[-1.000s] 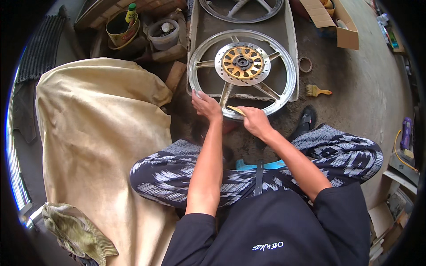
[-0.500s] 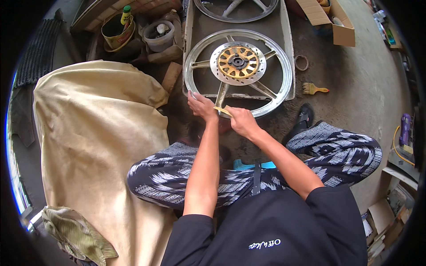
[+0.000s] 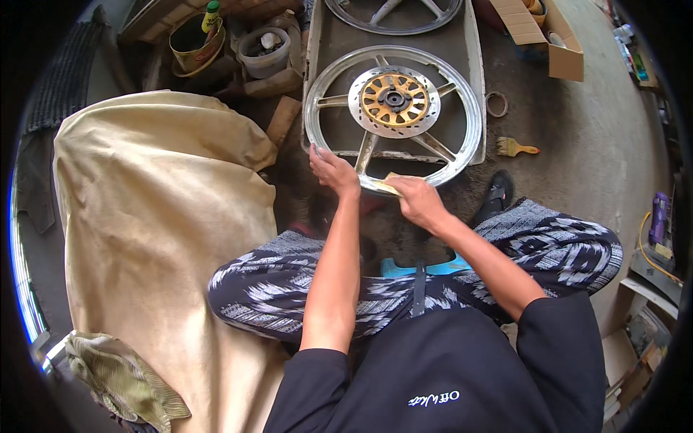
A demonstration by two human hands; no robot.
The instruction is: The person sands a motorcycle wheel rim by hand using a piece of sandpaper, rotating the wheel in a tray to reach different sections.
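Note:
A silver spoked motorcycle wheel (image 3: 468, 150) lies flat, its near edge toward me. At its centre sit a slotted brake disc (image 3: 357, 107) and a gold-coloured carrier (image 3: 372, 94). My left hand (image 3: 335, 173) grips the rim at its near left side, with part of the fingers hidden behind the edge. In my right hand (image 3: 422, 200) is a folded piece of yellow sandpaper (image 3: 387, 185), pinched and pressed against the near part of the rim, just right of a spoke.
The wheel rests over a shallow tray (image 3: 477, 65), with a second wheel (image 3: 393, 27) beyond it. Rightward are a paintbrush (image 3: 515, 147), a ring (image 3: 497, 105) and a cardboard box (image 3: 566, 63). A beige cloth cover (image 3: 166, 216), a bucket (image 3: 196, 52) and a tub (image 3: 264, 63) stand left.
My right hand has slid the sandpaper a short way right along the near rim, from beside the spoke. My left hand keeps its place on the rim. The view has shifted slightly.

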